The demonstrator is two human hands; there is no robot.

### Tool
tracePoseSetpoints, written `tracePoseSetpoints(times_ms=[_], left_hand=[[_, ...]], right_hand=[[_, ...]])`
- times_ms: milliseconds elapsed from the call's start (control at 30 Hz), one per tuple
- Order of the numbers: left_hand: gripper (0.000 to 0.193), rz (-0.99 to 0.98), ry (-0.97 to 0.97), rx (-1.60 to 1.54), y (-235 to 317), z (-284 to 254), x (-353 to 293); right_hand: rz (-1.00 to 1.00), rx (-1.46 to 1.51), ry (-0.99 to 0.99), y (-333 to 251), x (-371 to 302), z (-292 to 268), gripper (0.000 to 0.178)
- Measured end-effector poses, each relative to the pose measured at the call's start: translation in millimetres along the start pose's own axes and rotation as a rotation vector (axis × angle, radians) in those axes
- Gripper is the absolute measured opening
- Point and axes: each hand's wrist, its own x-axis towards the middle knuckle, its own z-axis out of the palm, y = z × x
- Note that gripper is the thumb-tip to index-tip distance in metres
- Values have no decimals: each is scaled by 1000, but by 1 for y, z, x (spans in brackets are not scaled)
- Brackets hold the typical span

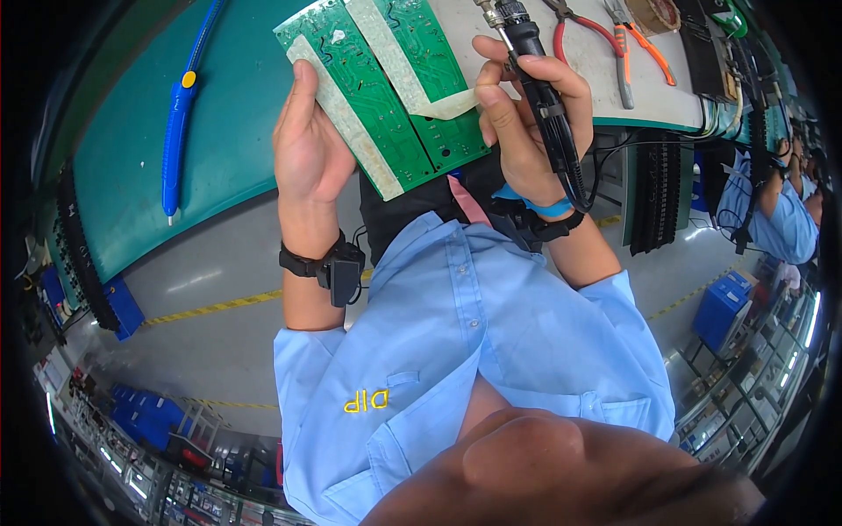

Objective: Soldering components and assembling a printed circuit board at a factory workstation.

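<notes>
Green board (386, 88), taped, above the table (237, 114) edge: left hand (307, 145) grips its left side; right hand (517, 114) clenches soldering iron (544, 105), pinching tape (438, 107). Risk: iron tip scorching tape; board slipping.

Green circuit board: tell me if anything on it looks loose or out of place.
On the green circuit board, one masking tape strip has its lower end lifted and curling toward the right hand, which also holds a soldering iron. Nothing else stands out.

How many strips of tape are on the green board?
2 pale masking tape strips on the green circuit board: one along its edge by the left hand, one down the middle, pinched by the right hand. Others may be hidden.
</notes>
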Motion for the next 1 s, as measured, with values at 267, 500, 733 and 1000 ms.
tracePoseSetpoints(times_ms=[267,500,733,1000], left_hand=[[46,-9,-29,-26,0,-2,1],[46,28,97,66,-1,2,1],[40,24,69,20,-1,5,1],[79,328,171,772,-21,28,2]], right_hand=[[44,36,-56,-13,-16,-6,48],[79,92,-122,-20,-31,-6,54],[88,117,-148,-19,-36,-5,58],[123,101,-224,-20,-51,-11,58]])
